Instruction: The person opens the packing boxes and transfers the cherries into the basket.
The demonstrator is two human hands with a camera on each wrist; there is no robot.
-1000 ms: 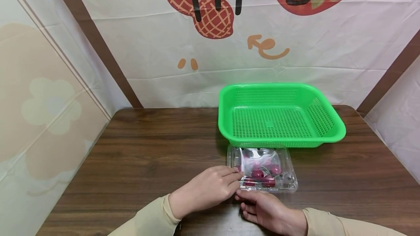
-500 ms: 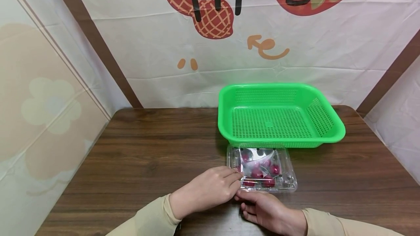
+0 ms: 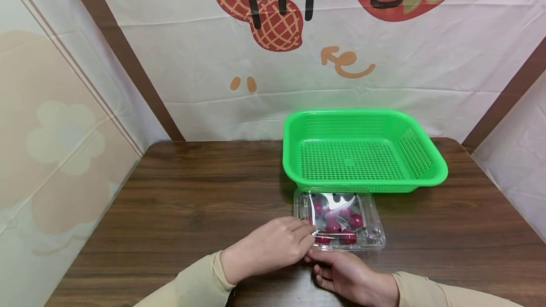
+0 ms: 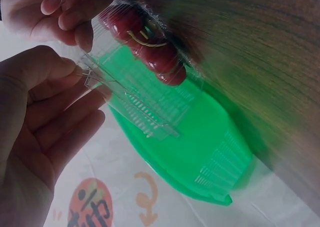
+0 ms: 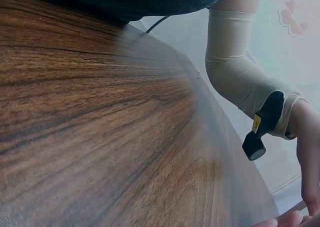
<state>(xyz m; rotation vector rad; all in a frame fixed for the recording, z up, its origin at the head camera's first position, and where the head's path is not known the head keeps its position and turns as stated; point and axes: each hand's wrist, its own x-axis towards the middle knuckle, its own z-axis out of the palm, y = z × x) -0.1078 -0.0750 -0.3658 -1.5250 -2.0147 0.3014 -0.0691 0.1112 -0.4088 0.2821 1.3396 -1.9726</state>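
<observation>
A clear plastic clamshell box (image 3: 375, 236) lies on the table with several red cherries (image 3: 348, 236) inside; its lid is down. My left hand (image 3: 273, 248) pinches the box's near left corner between thumb and fingertips, as the left wrist view shows at the clear rim (image 4: 92, 79). Just below, at the same corner, my right hand (image 3: 347, 271) holds the edge with thumb and forefinger, its other fingers curled underneath. In the left wrist view the right hand (image 4: 62, 12) is close above the left hand (image 4: 45, 102). The box hides part of the right fingertips.
Right behind the box stands a green plastic basket (image 3: 366, 185) with perforated walls, nothing in it. The brown wooden table (image 3: 192, 193) extends to both sides. A printed cloth (image 3: 192, 60) hangs behind the table's far edge.
The hands and box stay almost in place. Glare on the lid has shifted, and the cherries show more clearly through it.
</observation>
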